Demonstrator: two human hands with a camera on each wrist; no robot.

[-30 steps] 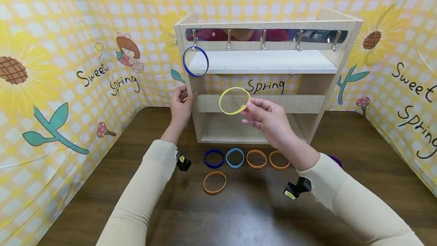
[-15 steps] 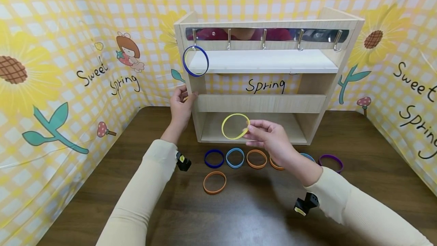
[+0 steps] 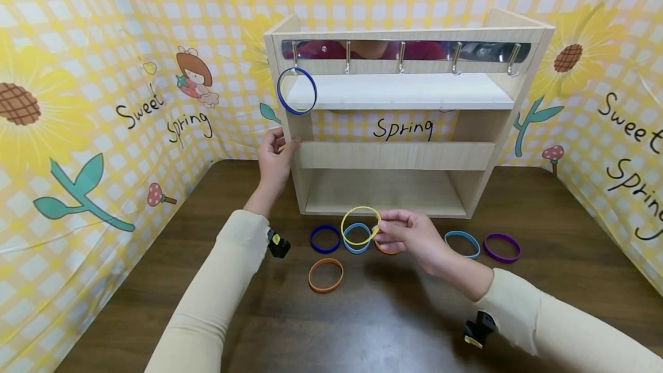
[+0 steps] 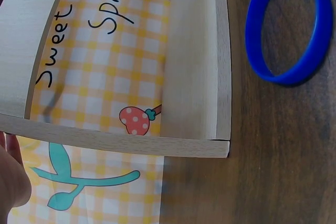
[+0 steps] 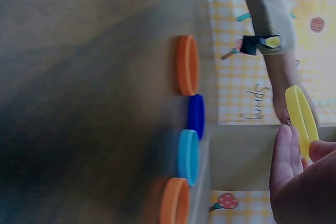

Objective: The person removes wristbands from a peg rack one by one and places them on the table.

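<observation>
In the head view, my right hand [image 3: 414, 240] pinches a yellow silicone wristband [image 3: 342, 226] between thumb and fingers. From this viewpoint the band overlaps a light blue wristband [image 3: 357, 251] on the table. The right wrist view shows the yellow band standing edge-on above the fingertips. My left hand [image 3: 275, 160] grips the left side panel of a wooden shelf unit [image 3: 396, 156], its thumb at the front edge; the far fingertips are hidden. A dark blue wristband [image 3: 279, 96] hangs from the leftmost hook of the metal hook strip [image 3: 375, 50].
On the brown table [image 3: 373, 327] lie a dark blue wristband [image 3: 325, 251], an orange one [image 3: 326, 290], another light blue one [image 3: 463, 233] and a purple one [image 3: 502, 259]. Another orange wristband [image 3: 388, 251] is partly covered by my right hand. Patterned cloth [image 3: 103, 131] surrounds the table.
My right hand has come down with the yellow wristband, from in front of the shelf unit to over the row of wristbands. My left hand has stayed put.
</observation>
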